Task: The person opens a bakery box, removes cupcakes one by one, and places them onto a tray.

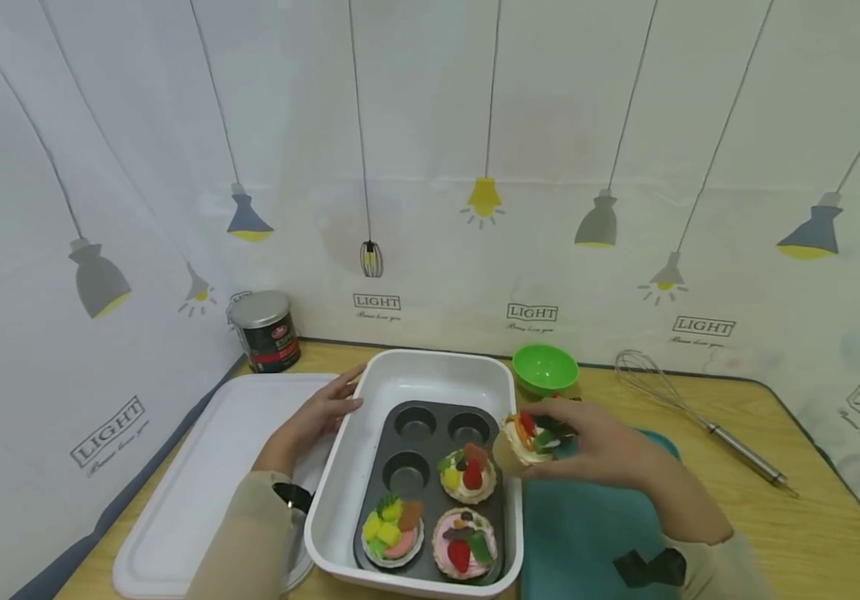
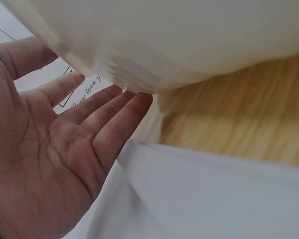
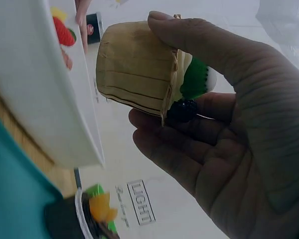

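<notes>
A cupcake (image 1: 514,452) with a pale tan wrapper and fruit on cream is pinched in my right hand (image 1: 610,442). It is raised at the right rim of a white tub (image 1: 430,377). The right wrist view shows its wrapper (image 3: 132,64) turned sideways, with thumb and fingertips gripping near the cream edge. Inside the tub lies a dark muffin tin (image 1: 439,437). It holds a pineapple-topped cupcake (image 1: 392,533), a pink-cream cupcake (image 1: 463,546) and a cupcake with a red berry (image 1: 467,473). Extended fingers of my left hand (image 1: 321,421) rest against the tub's left outer side.
A white lid (image 1: 205,467) lies left of the tub. At the back stand a dark can (image 1: 268,333) and a green bowl (image 1: 545,369). To the right are a teal mat (image 1: 580,533) and a whisk (image 1: 707,425). A dark cup (image 3: 62,219) with orange topping stands near the mat.
</notes>
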A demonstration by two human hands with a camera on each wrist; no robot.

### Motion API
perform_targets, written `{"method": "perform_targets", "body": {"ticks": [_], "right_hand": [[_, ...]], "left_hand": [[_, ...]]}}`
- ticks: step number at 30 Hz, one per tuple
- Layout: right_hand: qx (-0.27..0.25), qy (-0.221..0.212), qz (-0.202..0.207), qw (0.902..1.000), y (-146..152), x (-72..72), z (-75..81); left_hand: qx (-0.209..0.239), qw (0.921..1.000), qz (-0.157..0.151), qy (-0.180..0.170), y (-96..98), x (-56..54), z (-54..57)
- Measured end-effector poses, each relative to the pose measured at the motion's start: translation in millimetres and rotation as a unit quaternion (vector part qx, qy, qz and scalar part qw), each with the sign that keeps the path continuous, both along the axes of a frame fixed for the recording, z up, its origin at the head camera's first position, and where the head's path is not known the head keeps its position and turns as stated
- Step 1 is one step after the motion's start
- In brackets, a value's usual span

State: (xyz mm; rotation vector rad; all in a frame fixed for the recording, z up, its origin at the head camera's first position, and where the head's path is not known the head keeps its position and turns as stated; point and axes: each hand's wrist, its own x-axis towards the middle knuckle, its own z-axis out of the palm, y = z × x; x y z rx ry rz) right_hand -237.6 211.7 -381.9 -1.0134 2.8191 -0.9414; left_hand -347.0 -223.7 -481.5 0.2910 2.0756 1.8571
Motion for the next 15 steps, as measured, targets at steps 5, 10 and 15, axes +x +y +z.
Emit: {"method": "perform_targets", "body": {"ticks": [5,10,15], "right_hand": [[0.001,0.018,-0.028,0.9994,31.8,7.1,-9.0],[0.002,0.005,-0.067,0.9977,67.9,11.2,-10.3],[0.0,0.01,-0.104,0.9945,97.9,5.8,-5.6]], "left_hand": [[0.002,1.0,-0.003,0.0,-1.9,0.1,-2.1],[-0.001,1.0,0.002,-0.008,-1.9,-0.7,-3.0],[-0.007,0.9999,0.01,-0.013,-1.3,-1.5,-1.4]]}}
